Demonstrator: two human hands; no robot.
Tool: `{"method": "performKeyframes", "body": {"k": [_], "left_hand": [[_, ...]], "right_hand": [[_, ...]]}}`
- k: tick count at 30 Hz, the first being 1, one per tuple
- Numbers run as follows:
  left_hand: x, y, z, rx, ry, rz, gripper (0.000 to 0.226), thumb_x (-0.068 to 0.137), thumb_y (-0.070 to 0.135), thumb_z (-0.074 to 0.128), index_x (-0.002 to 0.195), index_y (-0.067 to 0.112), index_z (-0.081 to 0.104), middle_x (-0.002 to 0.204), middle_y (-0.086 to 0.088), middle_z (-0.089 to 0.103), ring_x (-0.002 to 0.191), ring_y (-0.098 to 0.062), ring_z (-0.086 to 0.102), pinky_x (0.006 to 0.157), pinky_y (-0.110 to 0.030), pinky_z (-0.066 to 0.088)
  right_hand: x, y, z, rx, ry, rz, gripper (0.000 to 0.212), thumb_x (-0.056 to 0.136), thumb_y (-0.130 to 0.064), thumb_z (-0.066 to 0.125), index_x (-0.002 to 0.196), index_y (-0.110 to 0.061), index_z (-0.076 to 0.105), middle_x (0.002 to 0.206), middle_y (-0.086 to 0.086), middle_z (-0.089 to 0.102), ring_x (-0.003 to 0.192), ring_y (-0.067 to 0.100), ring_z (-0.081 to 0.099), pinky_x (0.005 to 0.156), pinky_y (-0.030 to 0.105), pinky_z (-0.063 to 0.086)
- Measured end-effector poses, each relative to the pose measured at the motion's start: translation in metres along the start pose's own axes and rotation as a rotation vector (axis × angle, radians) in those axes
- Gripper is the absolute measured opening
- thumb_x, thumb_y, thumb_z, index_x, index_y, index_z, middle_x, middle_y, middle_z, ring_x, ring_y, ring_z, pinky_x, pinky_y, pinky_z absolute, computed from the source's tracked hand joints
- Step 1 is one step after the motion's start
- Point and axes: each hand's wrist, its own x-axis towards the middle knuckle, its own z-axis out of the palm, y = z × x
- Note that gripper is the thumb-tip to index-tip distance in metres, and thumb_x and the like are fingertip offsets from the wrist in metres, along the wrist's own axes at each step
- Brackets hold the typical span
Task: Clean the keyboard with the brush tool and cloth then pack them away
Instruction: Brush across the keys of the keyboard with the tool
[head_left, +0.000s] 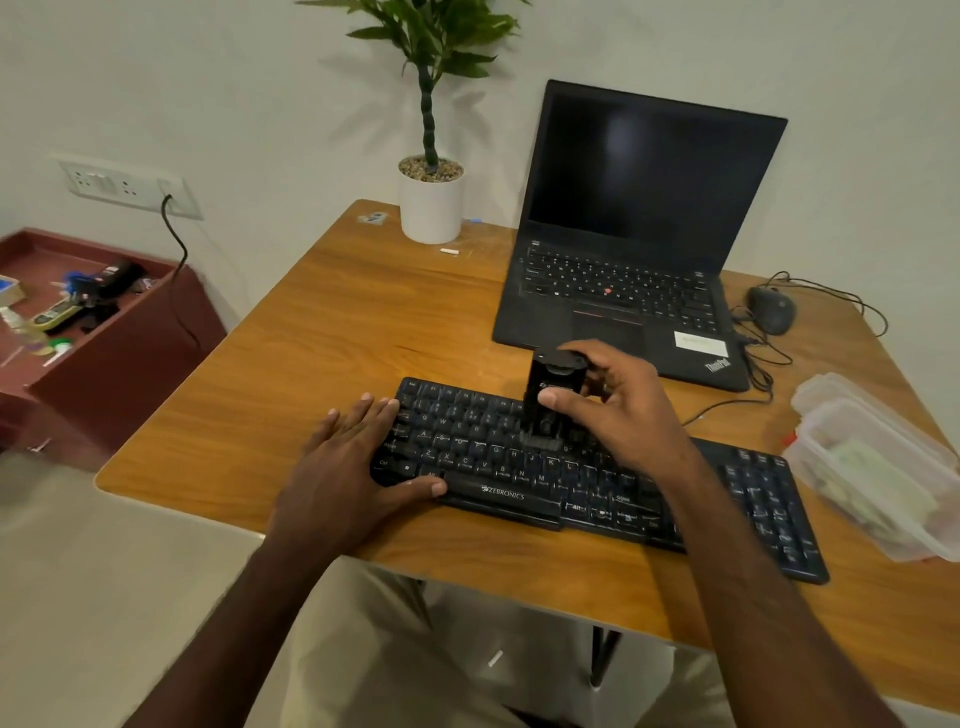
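Head view: steady the keyboard (597, 478) at its left end with the flat, straight-fingered left hand (348, 467), keep the right hand (613, 400) clamped on the upright brush tool (550, 400), bristles down on the middle keys, sweeping 1 row at a time.

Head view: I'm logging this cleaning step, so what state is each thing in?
brush tool: upright, bristles on the keys, held by right hand
keyboard: flat on table, steadied by left hand
laptop: open, screen dark
plastic container: lid on
mouse: idle beside laptop
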Motion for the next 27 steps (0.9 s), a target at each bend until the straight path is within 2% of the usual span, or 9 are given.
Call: {"method": "performKeyframes", "body": {"k": [3, 4, 7, 11, 14, 17, 21, 25, 27], "left_hand": [[0.000, 0.003, -0.002, -0.020, -0.001, -0.010, 0.128, 0.053, 0.102, 0.027, 0.157, 0.027, 0.023, 0.161, 0.013, 0.015, 0.135, 0.011, -0.004, 0.114, -0.019, -0.009], [-0.001, 0.005, -0.004, -0.028, 0.000, -0.013, 0.130, 0.052, 0.104, 0.024, 0.157, 0.027, 0.023, 0.161, 0.012, 0.015, 0.135, 0.010, -0.003, 0.114, -0.019, -0.008], [-0.003, 0.005, -0.004, -0.023, -0.002, -0.022, 0.128, 0.053, 0.101, 0.027, 0.157, 0.026, 0.024, 0.163, 0.008, 0.020, 0.135, 0.010, -0.003, 0.114, -0.019, -0.008], [-0.002, 0.003, -0.001, -0.007, 0.006, -0.014, 0.122, 0.058, 0.097, 0.032, 0.157, 0.025, 0.026, 0.163, 0.004, 0.024, 0.137, 0.008, 0.000, 0.116, -0.021, -0.007], [-0.002, 0.008, -0.003, -0.027, 0.013, -0.019, 0.124, 0.055, 0.096, 0.032, 0.156, 0.025, 0.026, 0.163, 0.005, 0.022, 0.133, 0.008, -0.001, 0.113, -0.020, -0.007], [-0.003, 0.012, -0.006, -0.047, 0.029, -0.026, 0.124, 0.052, 0.094, 0.034, 0.156, 0.025, 0.028, 0.162, 0.004, 0.023, 0.131, 0.006, 0.001, 0.112, -0.021, -0.005], [-0.003, 0.012, -0.006, -0.045, 0.034, -0.018, 0.125, 0.052, 0.095, 0.035, 0.155, 0.024, 0.030, 0.162, 0.002, 0.026, 0.132, 0.004, 0.005, 0.114, -0.023, -0.002], [-0.005, 0.012, -0.007, -0.046, 0.035, -0.026, 0.124, 0.053, 0.095, 0.035, 0.155, 0.025, 0.029, 0.162, 0.003, 0.026, 0.132, 0.006, 0.004, 0.113, -0.022, -0.003], [-0.004, 0.008, -0.004, -0.040, 0.035, -0.026, 0.124, 0.054, 0.096, 0.035, 0.155, 0.025, 0.029, 0.162, 0.004, 0.026, 0.133, 0.006, 0.003, 0.115, -0.023, -0.003]], "right_hand": [[0.010, -0.009, 0.022, 0.065, 0.020, -0.012, 0.032, 0.087, -0.019, 0.081, 0.116, -0.020, 0.069, 0.101, -0.008, 0.072, 0.093, 0.015, 0.069, 0.075, 0.023, 0.054], [0.013, -0.010, 0.030, 0.052, 0.001, -0.010, 0.033, 0.087, -0.021, 0.081, 0.118, -0.020, 0.069, 0.104, -0.009, 0.072, 0.095, 0.011, 0.069, 0.077, 0.022, 0.054], [0.014, -0.005, 0.038, -0.017, -0.058, 0.016, 0.035, 0.087, -0.028, 0.081, 0.120, -0.026, 0.069, 0.108, -0.010, 0.072, 0.099, 0.013, 0.068, 0.085, 0.033, 0.057], [-0.005, 0.003, 0.002, -0.078, -0.080, 0.048, 0.040, 0.086, -0.034, 0.081, 0.123, -0.025, 0.068, 0.110, -0.010, 0.073, 0.102, 0.016, 0.069, 0.092, 0.046, 0.058], [-0.022, 0.008, -0.034, -0.087, -0.069, 0.098, 0.043, 0.081, -0.040, 0.079, 0.122, -0.030, 0.068, 0.110, -0.008, 0.073, 0.104, 0.020, 0.069, 0.092, 0.053, 0.057], [-0.026, 0.007, -0.049, -0.078, -0.033, 0.061, 0.042, 0.082, -0.039, 0.082, 0.119, -0.025, 0.070, 0.108, -0.001, 0.073, 0.101, 0.028, 0.069, 0.089, 0.057, 0.056], [-0.012, -0.004, -0.019, 0.011, 0.040, 0.009, 0.033, 0.086, -0.022, 0.081, 0.116, -0.025, 0.069, 0.106, -0.002, 0.074, 0.101, 0.019, 0.071, 0.089, 0.045, 0.059], [0.000, -0.007, 0.011, -0.014, -0.030, 0.026, 0.037, 0.087, -0.022, 0.081, 0.122, -0.020, 0.069, 0.109, -0.008, 0.074, 0.101, 0.010, 0.070, 0.089, 0.033, 0.059], [-0.003, -0.005, 0.008, -0.029, -0.059, 0.044, 0.037, 0.087, -0.024, 0.081, 0.122, -0.020, 0.069, 0.109, -0.008, 0.074, 0.101, 0.011, 0.069, 0.089, 0.032, 0.058]]}}
